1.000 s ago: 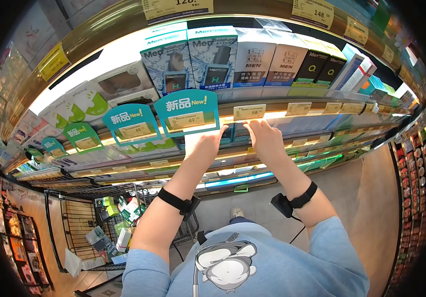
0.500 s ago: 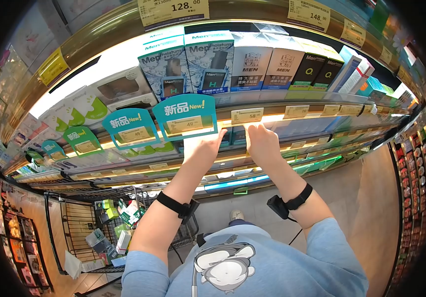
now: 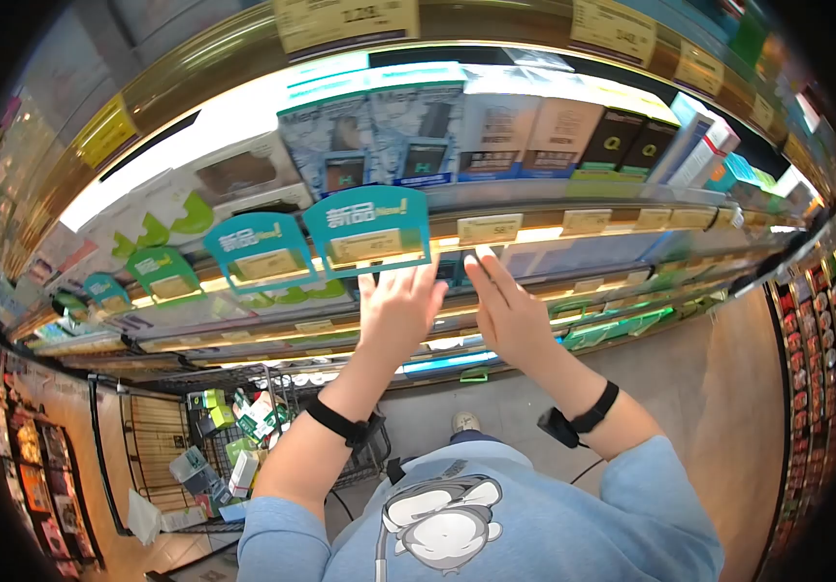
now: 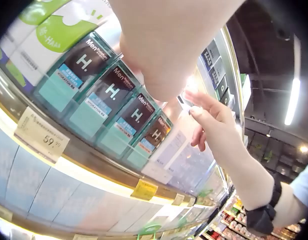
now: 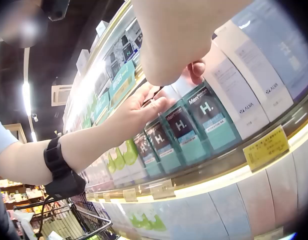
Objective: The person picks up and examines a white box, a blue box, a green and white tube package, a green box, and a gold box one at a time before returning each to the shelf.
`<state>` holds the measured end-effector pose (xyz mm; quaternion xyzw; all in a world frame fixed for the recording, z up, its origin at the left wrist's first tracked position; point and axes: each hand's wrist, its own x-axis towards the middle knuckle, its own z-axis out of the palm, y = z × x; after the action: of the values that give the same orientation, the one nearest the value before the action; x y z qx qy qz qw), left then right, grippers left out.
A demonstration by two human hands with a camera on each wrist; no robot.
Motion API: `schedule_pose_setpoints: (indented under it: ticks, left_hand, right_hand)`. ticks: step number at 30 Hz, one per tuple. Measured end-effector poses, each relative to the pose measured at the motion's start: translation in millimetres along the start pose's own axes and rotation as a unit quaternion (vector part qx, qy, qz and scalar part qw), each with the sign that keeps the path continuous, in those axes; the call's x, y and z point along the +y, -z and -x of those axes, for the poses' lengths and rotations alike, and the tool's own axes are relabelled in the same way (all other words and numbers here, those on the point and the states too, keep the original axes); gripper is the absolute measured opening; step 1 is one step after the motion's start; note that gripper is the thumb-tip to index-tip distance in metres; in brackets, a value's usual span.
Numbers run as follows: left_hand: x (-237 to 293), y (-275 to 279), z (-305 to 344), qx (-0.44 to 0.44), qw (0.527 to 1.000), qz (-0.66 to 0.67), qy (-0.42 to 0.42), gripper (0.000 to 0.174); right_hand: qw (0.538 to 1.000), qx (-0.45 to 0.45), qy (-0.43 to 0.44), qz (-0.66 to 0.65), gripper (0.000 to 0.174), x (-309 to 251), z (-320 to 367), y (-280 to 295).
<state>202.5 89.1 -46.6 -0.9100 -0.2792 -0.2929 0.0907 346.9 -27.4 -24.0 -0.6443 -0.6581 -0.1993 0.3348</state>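
Got the left hand [image 3: 400,310] and right hand [image 3: 515,318] up at the shelf [image 5: 214,167], near each other, with fingers [image 3: 501,278] stretched out, not clamped. Can spot teal boxes [image 5: 183,131] lined up there, right by both.

The light-blue short-sleeved shirt [image 3: 583,514] bears a grey cartoon print [image 3: 442,535]; the forearm straps [image 3: 336,424] are black.

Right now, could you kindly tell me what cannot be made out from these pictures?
- Left wrist view: most fingers of the left hand, hidden by the near part of that hand.
- Right wrist view: most fingers of the right hand, hidden likewise by its near part.
- Head view: the fine print on the price tag above the right hand, blurred.
- Head view: labels on the boxes in the cart, too small.
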Motion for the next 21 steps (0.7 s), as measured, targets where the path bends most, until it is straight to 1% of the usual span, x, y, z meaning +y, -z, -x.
schedule_pose_setpoints:
  ticks: [1, 2, 3, 4, 5, 6, 7, 9, 10, 11, 12, 13, 14, 15, 16, 17, 19, 20, 21]
  left_hand:
    - [3, 10, 9, -0.035, 0.999, 0.002, 0.008, 0.064]
    - [4, 23, 15, -0.081, 0.997, 0.000, -0.002, 0.069]
    - [2, 30, 30, -0.053, 0.998, -0.012, -0.041, 0.067]
    - [-8, 23, 52, -0.037, 0.994, 0.076, -0.071, 0.065]
    - [-15, 29, 63, 0.031, 0.982, 0.148, -0.113, 0.047]
    - [-20, 29, 79, 0.001, 0.975, 0.185, -0.125, 0.042]
    - [-23, 26, 100, 0.022, 0.971, 0.210, -0.109, 0.042]
    - [-37, 21, 150, -0.081, 0.967, 0.224, -0.084, 0.028]
    - [-42, 30, 170, -0.081, 0.973, 0.211, -0.051, 0.028]
    - [-45, 38, 188, -0.108, 0.969, 0.222, -0.009, 0.021]
    - [-48, 45, 203, -0.133, 0.963, 0.234, 0.028, 0.015]
    - [-52, 53, 218, -0.129, 0.964, 0.226, 0.050, 0.015]
    - [-54, 62, 235, -0.124, 0.960, 0.230, 0.096, 0.014]
    - [-56, 71, 251, -0.118, 0.955, 0.235, 0.141, 0.013]
    - [-58, 78, 268, -0.078, 0.957, 0.223, 0.167, 0.013]
    - [-59, 85, 286, -0.072, 0.956, 0.218, 0.184, 0.013]
    - [-60, 99, 321, -0.054, 0.939, 0.198, 0.275, 0.014]
    - [-60, 104, 340, -0.050, 0.934, 0.176, 0.306, 0.013]
    - [-58, 111, 356, -0.046, 0.931, 0.174, 0.317, 0.013]
  right_hand:
    - [0.999, 0.006, 0.039, -0.022, 0.048, -2, 11, -1]
    - [0.995, 0.012, 0.083, -0.053, 0.054, -2, 23, -3]
    - [0.992, -0.021, 0.094, -0.078, 0.052, -4, 30, -2]
    - [0.986, -0.057, 0.110, -0.108, 0.050, -6, 37, -2]
    - [0.981, -0.068, 0.136, -0.120, 0.048, -4, 44, -6]
    - [0.974, -0.079, 0.162, -0.134, 0.047, -1, 49, -13]
    - [0.967, -0.094, 0.178, -0.154, 0.044, -4, 51, -17]
    - [0.948, -0.120, 0.218, -0.200, 0.042, -15, 52, -28]
    - [0.939, -0.156, 0.216, -0.216, 0.040, -21, 53, -33]
    - [0.931, -0.192, 0.213, -0.226, 0.038, -29, 53, -39]
    - [0.921, -0.200, 0.231, -0.243, 0.038, -38, 53, -48]
    - [0.910, -0.227, 0.229, -0.261, 0.037, -47, 52, -55]
    - [0.899, -0.255, 0.225, -0.276, 0.036, -56, 49, -62]
    - [0.890, -0.263, 0.239, -0.284, 0.036, -65, 46, -71]
    - [0.880, -0.280, 0.249, -0.293, 0.036, -76, 43, -79]
    - [0.869, -0.297, 0.258, -0.301, 0.036, -87, 41, -87]
    - [0.852, -0.307, 0.287, -0.313, 0.034, -114, 32, -101]
    - [0.839, -0.313, 0.301, -0.328, 0.033, -128, 29, -109]
    - [0.827, -0.318, 0.313, -0.342, 0.032, -143, 26, -116]
